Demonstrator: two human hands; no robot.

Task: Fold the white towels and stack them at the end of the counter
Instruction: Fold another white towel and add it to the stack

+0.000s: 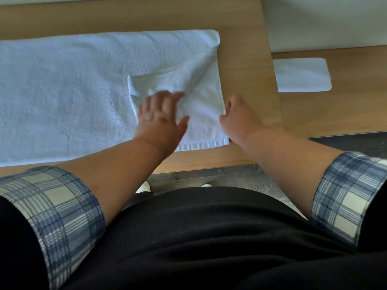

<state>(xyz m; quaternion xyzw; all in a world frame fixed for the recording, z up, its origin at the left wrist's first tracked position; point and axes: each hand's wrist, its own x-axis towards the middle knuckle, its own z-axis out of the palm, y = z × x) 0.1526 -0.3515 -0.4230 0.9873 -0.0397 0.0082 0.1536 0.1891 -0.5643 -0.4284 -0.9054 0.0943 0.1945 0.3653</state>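
Note:
A large white towel [69,88] lies spread across the wooden counter [247,59], running off the left edge of view. Its right end is partly folded over into a loose flap [201,97]. My left hand [161,118] lies flat on that flap with fingers straight, pressing it down; the hand is a little blurred. My right hand [238,116] is at the towel's right edge, its fingers curled round the edge of the cloth. A small folded white towel [303,75] lies on a lower wooden surface to the right.
The lower wooden surface [345,105] adjoins the counter's right side. A white wall [324,19] stands behind it. Dark floor [209,178] shows below the counter's near edge, with my light shoes just visible there.

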